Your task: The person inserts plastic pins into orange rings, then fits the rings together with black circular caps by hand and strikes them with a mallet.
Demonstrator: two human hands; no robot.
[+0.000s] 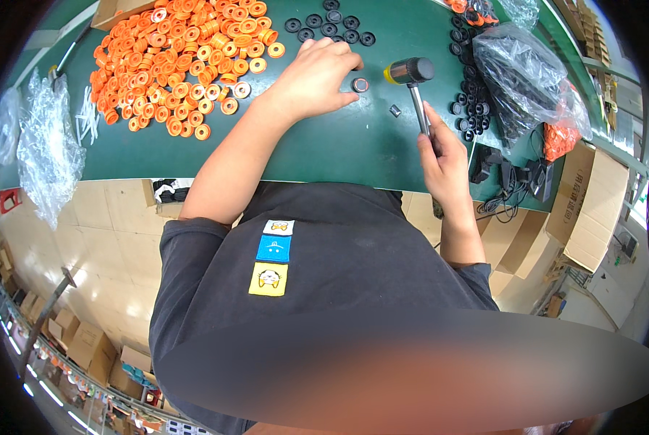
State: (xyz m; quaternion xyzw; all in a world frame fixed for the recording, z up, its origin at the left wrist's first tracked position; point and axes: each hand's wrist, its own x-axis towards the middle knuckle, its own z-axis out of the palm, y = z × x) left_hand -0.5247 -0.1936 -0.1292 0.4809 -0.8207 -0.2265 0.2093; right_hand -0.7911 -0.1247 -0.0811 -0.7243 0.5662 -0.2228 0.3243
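My right hand (444,154) is closed around the metal handle of a mallet (417,101). The mallet's head, black with a yellow face, is raised over the green table. My left hand (318,76) lies low over the table, thumb and forefinger apart. Between their tips stands a small dark round part (360,85) with a reddish top; whether the thumb touches it I cannot tell. A small dark piece (395,110) lies between that part and the mallet handle. Several black wheel-like discs (329,29) lie just beyond my left hand.
A large heap of orange wheel-like parts (172,65) covers the table's left side. More black round parts (471,94) line the right, beside a clear plastic bag (523,72) with dark contents. Black cables (509,181) lie by the near right edge, next to a cardboard box (589,206).
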